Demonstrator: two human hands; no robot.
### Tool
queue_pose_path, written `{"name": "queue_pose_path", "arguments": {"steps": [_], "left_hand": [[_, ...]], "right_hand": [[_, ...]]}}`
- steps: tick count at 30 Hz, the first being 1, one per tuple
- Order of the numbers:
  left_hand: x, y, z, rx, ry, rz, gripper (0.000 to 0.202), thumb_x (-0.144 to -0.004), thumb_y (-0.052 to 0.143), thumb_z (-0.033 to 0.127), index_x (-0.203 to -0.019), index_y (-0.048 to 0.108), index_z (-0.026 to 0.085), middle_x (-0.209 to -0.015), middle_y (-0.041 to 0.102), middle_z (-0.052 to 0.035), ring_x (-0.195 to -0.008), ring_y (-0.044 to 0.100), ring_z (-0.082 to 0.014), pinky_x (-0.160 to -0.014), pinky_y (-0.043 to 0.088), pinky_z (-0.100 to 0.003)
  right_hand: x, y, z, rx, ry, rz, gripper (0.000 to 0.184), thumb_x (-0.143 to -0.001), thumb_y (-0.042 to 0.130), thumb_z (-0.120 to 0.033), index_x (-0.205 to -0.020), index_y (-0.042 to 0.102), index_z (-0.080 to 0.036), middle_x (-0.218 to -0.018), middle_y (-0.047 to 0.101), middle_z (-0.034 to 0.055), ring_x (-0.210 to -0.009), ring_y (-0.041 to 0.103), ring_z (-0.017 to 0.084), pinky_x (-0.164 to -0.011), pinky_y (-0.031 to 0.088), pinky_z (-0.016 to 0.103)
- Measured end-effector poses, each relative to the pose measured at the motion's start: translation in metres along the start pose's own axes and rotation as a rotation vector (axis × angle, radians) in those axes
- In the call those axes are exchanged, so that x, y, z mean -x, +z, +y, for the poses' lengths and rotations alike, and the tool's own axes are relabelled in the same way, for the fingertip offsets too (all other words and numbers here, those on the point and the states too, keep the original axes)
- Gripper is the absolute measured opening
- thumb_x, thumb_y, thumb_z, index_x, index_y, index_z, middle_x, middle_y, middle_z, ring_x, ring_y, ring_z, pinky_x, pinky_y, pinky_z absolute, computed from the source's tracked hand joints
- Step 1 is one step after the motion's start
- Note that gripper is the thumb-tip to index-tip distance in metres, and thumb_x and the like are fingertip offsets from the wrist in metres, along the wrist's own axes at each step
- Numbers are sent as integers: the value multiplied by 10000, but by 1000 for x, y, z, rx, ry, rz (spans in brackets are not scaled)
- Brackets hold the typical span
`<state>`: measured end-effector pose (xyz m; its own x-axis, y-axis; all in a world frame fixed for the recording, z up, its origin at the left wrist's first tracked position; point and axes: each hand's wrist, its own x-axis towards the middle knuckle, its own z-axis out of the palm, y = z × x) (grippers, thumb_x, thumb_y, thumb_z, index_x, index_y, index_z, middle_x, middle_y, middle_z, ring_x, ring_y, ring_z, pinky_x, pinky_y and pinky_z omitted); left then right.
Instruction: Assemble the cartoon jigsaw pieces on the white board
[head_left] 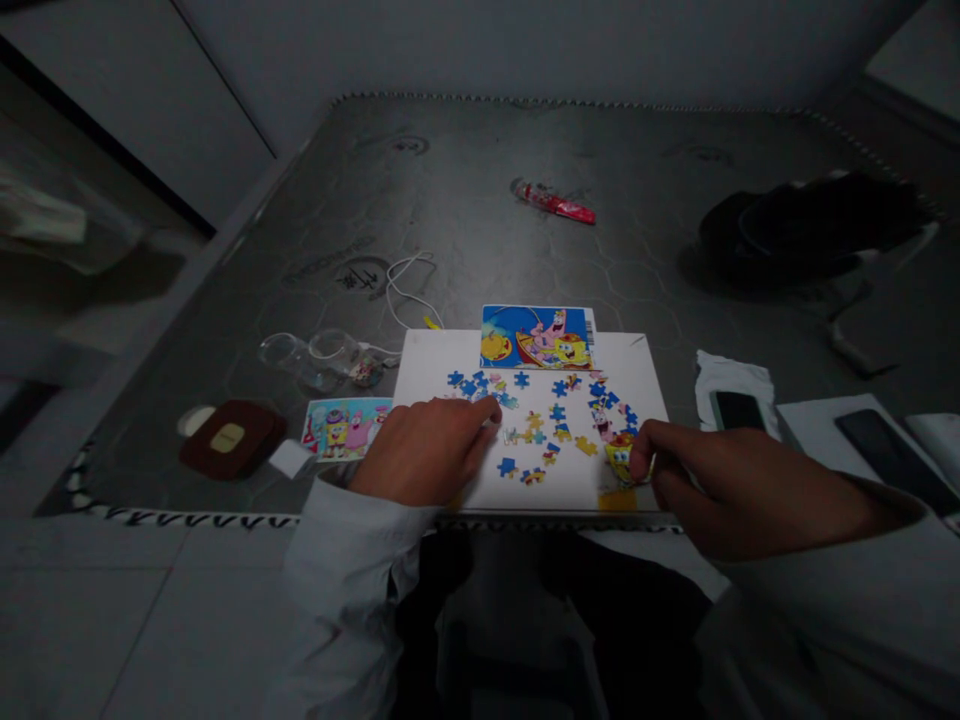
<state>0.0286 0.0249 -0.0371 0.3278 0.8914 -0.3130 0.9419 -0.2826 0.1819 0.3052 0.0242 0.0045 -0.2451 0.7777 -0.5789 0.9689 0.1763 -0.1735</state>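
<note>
A gray mattress (465, 200) is stretching under everything, with a white board (427, 370) lying at its near edge. Taking 12 o'clock as straight ahead from the board, a black bag (810, 225) is sitting at 2 o'clock, two phones (892, 460) are lying at 3 o'clock, a brown case (232, 440) is resting at 9 o'clock, clear plastic cups (307, 358) are lying at 10 o'clock, a white cable (405, 285) is curling at 11 o'clock, and a red tube (555, 203) is lying farther out at 12 o'clock. A picture card (537, 338) is overlapping the board's 12 o'clock edge, and a smaller card (345, 428) is lying against its 9 o'clock edge.

Blue and yellow puzzle pieces (540, 420) are scattering across the board. The left hand (427, 452) is curling loosely, its fingertips (491, 408) reaching the blue pieces near the board's middle; whether they are gripping one, I cannot tell. The right hand (720, 490) is half-closing at the board's 4 o'clock, its fingertips (639, 462) touching yellow pieces, and I cannot tell whether it is gripping any.
</note>
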Motion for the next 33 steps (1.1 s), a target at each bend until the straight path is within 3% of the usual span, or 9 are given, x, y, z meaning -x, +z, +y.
{"name": "queue_pose_path", "arguments": {"steps": [7,18,33], "left_hand": [[-4,5,7,-29,47,15,245,-955,569,426,-1161,659,328,-1039,757,-64,-934,729,-340,-745,558,-454],[-13,10,13,-47,62,36,256,-943,591,382,-1148,689,262,-1013,775,-94,-922,740,-357,-774,574,-500],[-12,14,11,-15,79,45,183,-930,618,359,-1076,683,270,-936,772,-71,-879,730,-311,-744,537,-421]], "right_hand": [[0,0,-4,17,45,-33,267,-923,394,-314,-1020,642,-293,-885,720,40,-724,672,232,-560,401,301],[-1,4,8,-18,-24,28,232,-899,461,-333,-997,666,-289,-851,734,39,-661,670,219,-519,415,284],[-1,5,11,-15,-16,7,242,-909,427,-350,-990,647,-291,-882,736,40,-720,691,237,-569,470,318]]}}
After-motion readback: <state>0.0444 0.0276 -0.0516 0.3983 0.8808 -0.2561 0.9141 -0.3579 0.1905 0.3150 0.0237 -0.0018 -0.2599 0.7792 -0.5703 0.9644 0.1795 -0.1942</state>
